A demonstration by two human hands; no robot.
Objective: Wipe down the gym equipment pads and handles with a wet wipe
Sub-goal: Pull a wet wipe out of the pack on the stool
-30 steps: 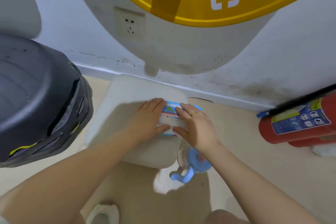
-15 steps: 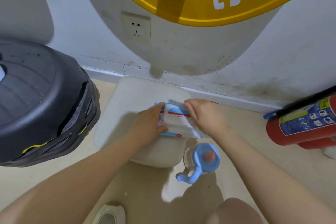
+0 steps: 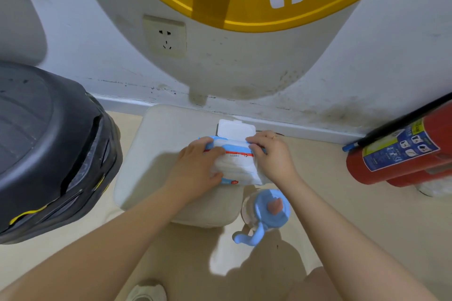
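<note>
Compared with the frame half a second earlier, the white flip lid (image 3: 236, 129) of the wet-wipe pack (image 3: 234, 165) now stands raised at the pack's 12 o'clock edge; before, it lay flat under the right fingers. The view has also drawn closer to the cushion. One wet-wipe pack lies on one cream cushion (image 3: 161, 144) on the floor, against the white baseboard. The left hand (image 3: 195, 168) grips the pack's 9 o'clock end, thumb beneath and fingers curled over the top. The right hand (image 3: 272, 156) clasps the 3 o'clock end, fingertips at the lid's hinge line; a ring shows on one finger. One blue-lidded sippy cup (image 3: 265, 212) stands on the floor at 5 o'clock from the pack, touching the cushion's corner. Two red fire extinguishers (image 3: 396, 156) lie at 3 o'clock, the second only partly visible beneath the first. One black moulded housing (image 3: 46, 144) fills 9 o'clock. One wall socket (image 3: 166, 38) sits at 11 o'clock.
</note>
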